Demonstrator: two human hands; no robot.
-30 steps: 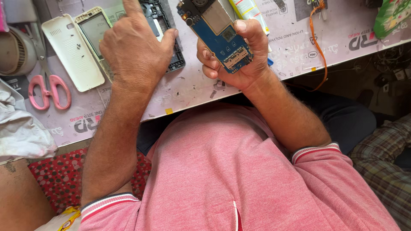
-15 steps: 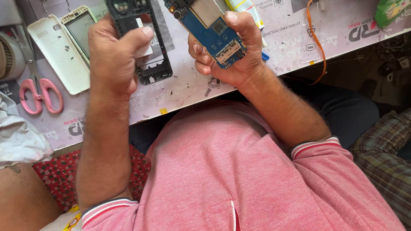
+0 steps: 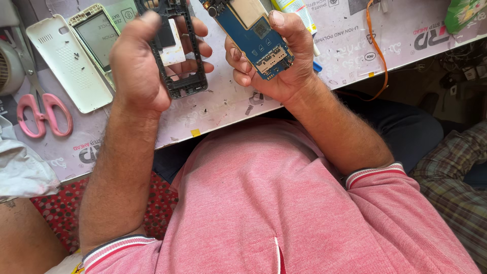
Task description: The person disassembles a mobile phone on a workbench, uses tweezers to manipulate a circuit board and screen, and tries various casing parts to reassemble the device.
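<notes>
The black phone frame [image 3: 177, 56] is held above the table, its long axis running roughly up and down the picture, tilted a little so the lower end leans to the right. It is an open rectangle, with a white square part seen through its upper half. The left hand [image 3: 139, 63] grasps it, thumb on the near left edge and fingers curled round the far side, showing through the opening.

Just beside it, the blue circuit board [image 3: 253, 38] is gripped in the right hand [image 3: 276, 61]. Its long axis slants from the upper left to the lower right, component face towards the camera, with metal card slots at the lower end. The thumb presses its right edge and the fingers close behind its left.

Below both lies a pale printed mat [image 3: 223, 109] covering the table. To the left rest a white back cover [image 3: 68, 63] with tiny screws on it, a phone front with screen [image 3: 99, 33], and pink-handled scissors [image 3: 43, 114]. An orange cable [image 3: 378, 50] loops at the right. The person wears a pink shirt [image 3: 284, 203].
</notes>
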